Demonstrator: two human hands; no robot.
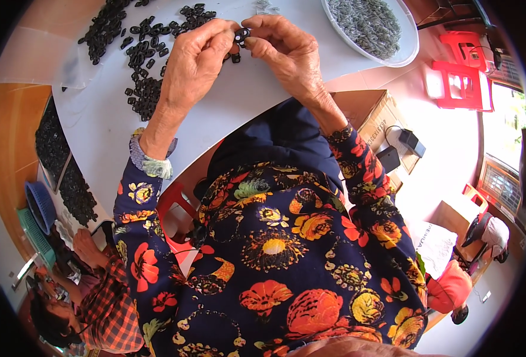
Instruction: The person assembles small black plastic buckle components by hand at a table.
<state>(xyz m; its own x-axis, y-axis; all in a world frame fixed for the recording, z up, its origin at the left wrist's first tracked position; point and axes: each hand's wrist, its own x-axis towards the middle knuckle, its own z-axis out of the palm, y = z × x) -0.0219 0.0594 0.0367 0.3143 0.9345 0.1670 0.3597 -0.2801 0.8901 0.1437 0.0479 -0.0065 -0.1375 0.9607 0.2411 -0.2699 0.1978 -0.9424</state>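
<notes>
My left hand [196,66] and my right hand [288,55] meet above the white table [239,98], near its far side. Between their fingertips is a small black plastic piece [241,37] with openings through it, pinched from both sides. Another black piece [235,58] shows just under the fingers. Loose black plastic pieces [145,95] lie in heaps to the left of my left hand. A few small silvery pieces [265,7] rest on the table beyond my hands.
A round white basin [411,41] full of small silvery pieces stands at the table's far right. A cardboard box [367,110] is beside my right arm, red stools [462,83] farther right. A person in a checked shirt [105,306] works at lower left, near blue and green baskets [40,205].
</notes>
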